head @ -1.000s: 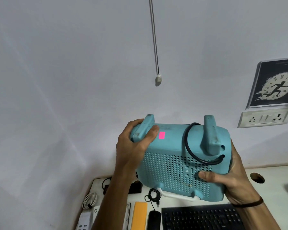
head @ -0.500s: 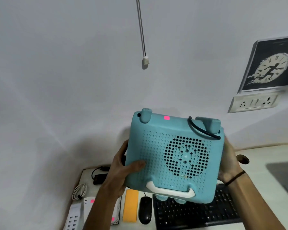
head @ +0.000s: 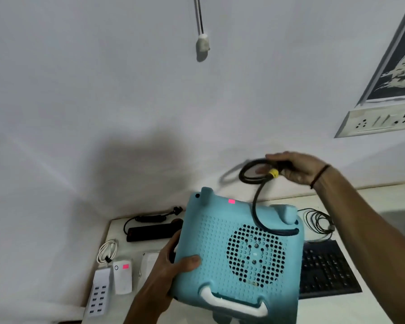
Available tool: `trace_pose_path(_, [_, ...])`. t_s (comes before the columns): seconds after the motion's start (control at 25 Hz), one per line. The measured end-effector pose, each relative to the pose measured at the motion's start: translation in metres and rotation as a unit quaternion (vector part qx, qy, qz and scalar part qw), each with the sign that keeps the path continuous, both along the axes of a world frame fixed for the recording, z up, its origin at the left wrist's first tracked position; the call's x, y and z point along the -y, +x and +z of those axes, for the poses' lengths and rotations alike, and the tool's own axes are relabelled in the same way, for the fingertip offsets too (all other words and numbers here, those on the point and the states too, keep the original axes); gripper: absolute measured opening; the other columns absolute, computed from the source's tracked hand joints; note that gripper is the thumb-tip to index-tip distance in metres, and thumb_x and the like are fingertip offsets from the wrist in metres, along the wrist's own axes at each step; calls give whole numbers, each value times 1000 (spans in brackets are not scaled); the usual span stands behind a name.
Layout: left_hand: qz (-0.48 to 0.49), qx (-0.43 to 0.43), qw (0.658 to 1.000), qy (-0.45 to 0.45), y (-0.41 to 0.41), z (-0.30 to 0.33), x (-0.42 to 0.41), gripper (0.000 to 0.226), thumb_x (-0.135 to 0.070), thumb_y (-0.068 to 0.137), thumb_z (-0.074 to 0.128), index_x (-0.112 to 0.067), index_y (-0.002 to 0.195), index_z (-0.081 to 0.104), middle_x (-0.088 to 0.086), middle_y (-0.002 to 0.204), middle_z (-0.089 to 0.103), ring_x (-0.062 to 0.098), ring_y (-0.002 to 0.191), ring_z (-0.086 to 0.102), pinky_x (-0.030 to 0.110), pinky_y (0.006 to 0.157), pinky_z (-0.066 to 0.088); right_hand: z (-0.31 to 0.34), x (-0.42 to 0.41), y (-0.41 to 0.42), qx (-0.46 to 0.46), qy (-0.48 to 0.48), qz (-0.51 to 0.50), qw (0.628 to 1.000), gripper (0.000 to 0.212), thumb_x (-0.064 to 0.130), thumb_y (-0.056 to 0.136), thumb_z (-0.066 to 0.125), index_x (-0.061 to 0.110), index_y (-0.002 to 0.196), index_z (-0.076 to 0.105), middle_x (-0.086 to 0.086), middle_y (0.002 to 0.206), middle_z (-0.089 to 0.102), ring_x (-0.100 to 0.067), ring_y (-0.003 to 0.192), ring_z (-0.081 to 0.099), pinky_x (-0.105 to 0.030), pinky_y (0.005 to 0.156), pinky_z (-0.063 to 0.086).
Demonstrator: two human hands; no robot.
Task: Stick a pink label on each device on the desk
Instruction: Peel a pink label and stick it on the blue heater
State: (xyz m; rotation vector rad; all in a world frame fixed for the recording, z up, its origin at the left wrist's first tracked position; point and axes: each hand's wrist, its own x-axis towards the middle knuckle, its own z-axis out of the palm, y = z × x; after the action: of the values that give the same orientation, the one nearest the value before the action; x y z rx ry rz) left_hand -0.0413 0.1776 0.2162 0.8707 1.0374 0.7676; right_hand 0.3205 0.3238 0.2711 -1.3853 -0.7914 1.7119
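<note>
Blue heater (head: 241, 253) held above table (head: 372, 199), pink label (head: 231, 201) on its top edge.
Left hand (head: 173, 260) clasps heater's left side; right hand (head: 297, 168), above heater, closed round coiled black cord (head: 255, 174). White charger (head: 122, 274) left of heater also bears a label.

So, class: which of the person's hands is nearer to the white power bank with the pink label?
Left. The left hand grips the blue heater's edge just right of the power bank; the right hand holds the cord far up-right.
</note>
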Motion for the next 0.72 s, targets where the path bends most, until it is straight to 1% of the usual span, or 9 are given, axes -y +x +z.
trace_pose_path(0.08, [16,-15,999,-48,0,-12,-7,87,-25,55,89,-20,137,58,19,124,70,44,110,69,55,87,57,26,-16,3,55,75,11,996,36,3,86,65,-13,118,61,-20,96,75,-19,79,75,-27,82,60])
trace_pose_path(0.16, [36,-28,994,-103,8,-23,-20,83,-29,58,90,-19,134,59,19,122,72,44,109,69,55,90,57,47,-29,-4,181,167,8,969,34,4,82,73,-4,115,68,-15,97,77,-22,85,74,-32,84,58])
trace_pose_path(0.24, [45,-22,982,-182,22,-33,-35,76,-31,63,88,-15,133,62,20,123,71,44,114,67,58,100,52,55,-31,-25,365,260,24,894,34,23,78,81,17,111,74,1,95,76,-14,90,71,-26,84,54])
trace_pose_path(0.32, [29,5,971,-237,39,-38,-52,65,-31,73,83,-11,132,64,20,126,70,43,120,64,58,108,46,46,-30,-48,461,308,5,832,33,37,78,79,28,109,74,10,89,72,-4,85,67,-15,79,49])
trace_pose_path(0.4, [16,-26,965,-260,54,-41,-68,56,-38,77,79,-14,126,69,17,121,73,39,112,67,55,105,47,28,-24,-66,486,324,-5,812,32,42,79,76,32,109,72,11,87,73,-6,83,69,-20,75,53])
trace_pose_path(0.48, [-4,-64,957,-284,69,-49,-85,52,-50,75,77,-17,115,73,13,107,77,34,95,70,52,94,52,7,-15,-78,528,366,24,766,31,41,81,73,38,112,70,10,93,76,-14,87,71,-29,74,57])
trace_pose_path(0.56, [-10,-75,950,-304,81,-61,-99,52,-54,72,77,-18,109,73,11,95,77,31,85,70,48,85,56,-13,-4,-85,566,406,92,712,30,40,83,71,42,113,69,9,95,77,-20,87,72,-31,68,56])
trace_pose_path(0.64, [-5,-77,944,-321,89,-73,-111,57,-56,66,80,-18,107,73,9,91,75,32,84,70,47,81,58,-36,4,-88,579,421,186,673,29,35,85,69,45,112,69,9,97,76,-22,90,70,-32,65,53])
trace_pose_path(0.72, [-3,-80,938,-337,95,-83,-120,63,-57,59,83,-18,108,74,9,97,76,34,90,70,50,80,58,-64,11,-86,580,400,257,661,36,26,84,65,49,112,66,10,102,73,-23,97,67,-35,66,54])
